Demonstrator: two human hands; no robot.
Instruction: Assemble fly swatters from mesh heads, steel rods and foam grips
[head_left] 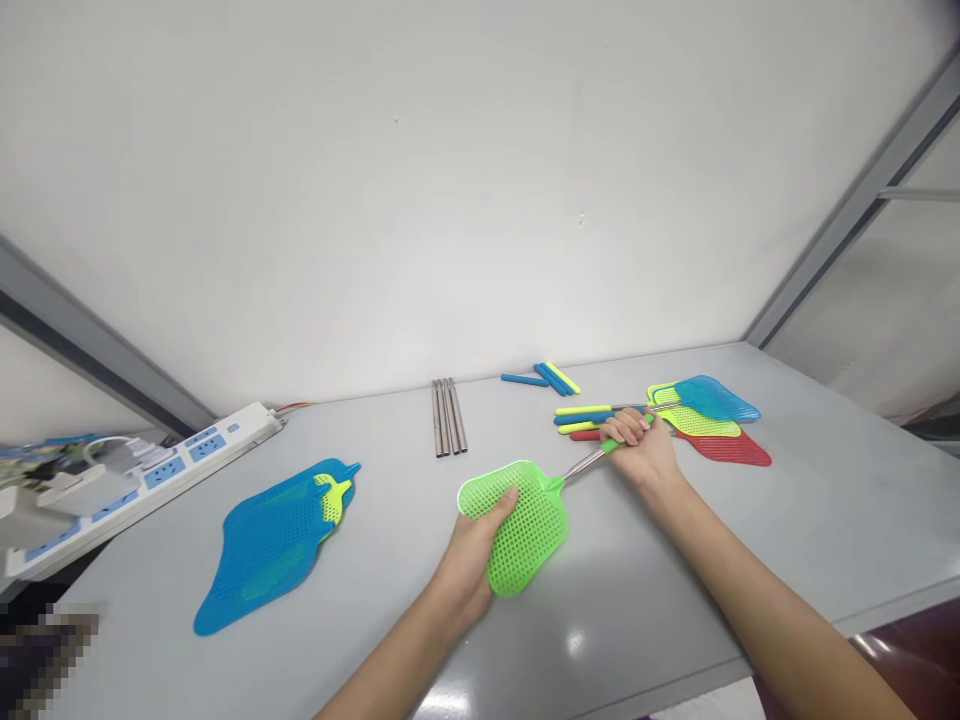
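Head cam: L hand [465,565] pinches a lime-green fly swatter [534,530] by its mesh, thumb on top, other fingers hidden underneath. R hand [641,450] has fingers curled round its green grip [611,446], steel shaft [583,465] btwn both hands. Assembled swatters [712,420] (blue/yellow/red) are just past the R fingers, can't tell if touching; loose grips [553,379] further back. Steel rods [450,420] lie beyond the L fingers, blue + yellow swatter heads [266,545] well left of 'em.
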